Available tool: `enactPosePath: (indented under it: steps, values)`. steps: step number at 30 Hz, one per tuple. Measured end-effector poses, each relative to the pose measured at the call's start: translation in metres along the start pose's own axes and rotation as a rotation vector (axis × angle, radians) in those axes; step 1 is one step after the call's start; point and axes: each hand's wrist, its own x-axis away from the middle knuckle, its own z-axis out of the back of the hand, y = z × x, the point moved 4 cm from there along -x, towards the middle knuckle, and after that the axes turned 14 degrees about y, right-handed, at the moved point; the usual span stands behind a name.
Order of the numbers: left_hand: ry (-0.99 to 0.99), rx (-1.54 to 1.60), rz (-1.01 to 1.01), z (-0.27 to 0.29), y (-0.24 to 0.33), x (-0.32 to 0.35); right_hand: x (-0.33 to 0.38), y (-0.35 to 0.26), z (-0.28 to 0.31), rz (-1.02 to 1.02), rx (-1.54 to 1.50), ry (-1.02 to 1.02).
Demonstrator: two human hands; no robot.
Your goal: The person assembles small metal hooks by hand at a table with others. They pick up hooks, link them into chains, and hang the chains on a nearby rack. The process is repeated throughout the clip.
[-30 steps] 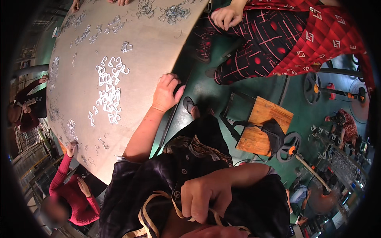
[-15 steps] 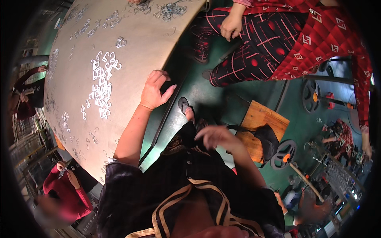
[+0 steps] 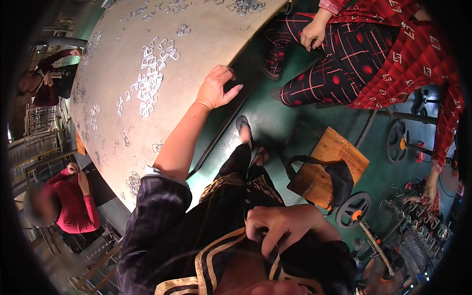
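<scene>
My left hand (image 3: 215,88) rests at the edge of the pale table (image 3: 169,98), its fingers bent and the thumb held apart, with nothing seen in it. To its left on the table lies a loose cluster of shiny bent metal pieces (image 3: 151,81), shaped like small hooks or open loops. My right hand (image 3: 285,223) is up at my chest with the fingers curled, close to the gold-striped trim of my dark shirt (image 3: 204,255). What its fingers hold, if anything, is hidden.
More metal pieces (image 3: 246,5) lie across the table. A person in red patterned clothes (image 3: 378,54) sits at the far right. Nearer stand a wooden stool (image 3: 339,152) with a black bag (image 3: 339,179) and a handwheel (image 3: 354,210). Another person in red (image 3: 76,201) is at the left.
My right hand has come in from the right, toward my chest, and its fingers have curled. The view has shifted, while my left hand stays at the table's edge.
</scene>
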Motion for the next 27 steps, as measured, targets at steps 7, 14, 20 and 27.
enactPosePath:
  steps: [7,14,20,27]
  values:
    - [0.014,-0.019,-0.006,0.0,0.001,0.005,-0.03,-0.032,-0.022,0.226,-0.256,0.169]
    - [0.014,0.002,-0.016,0.001,0.004,0.004,-0.036,-0.006,-0.021,0.191,-0.028,0.092]
    - [-0.05,-0.104,-0.045,-0.003,0.017,0.006,0.103,0.185,0.028,-0.632,0.591,0.888]
    - [-0.456,-0.032,0.334,-0.063,0.056,0.292,0.274,0.321,-0.054,-1.5,0.881,0.683]
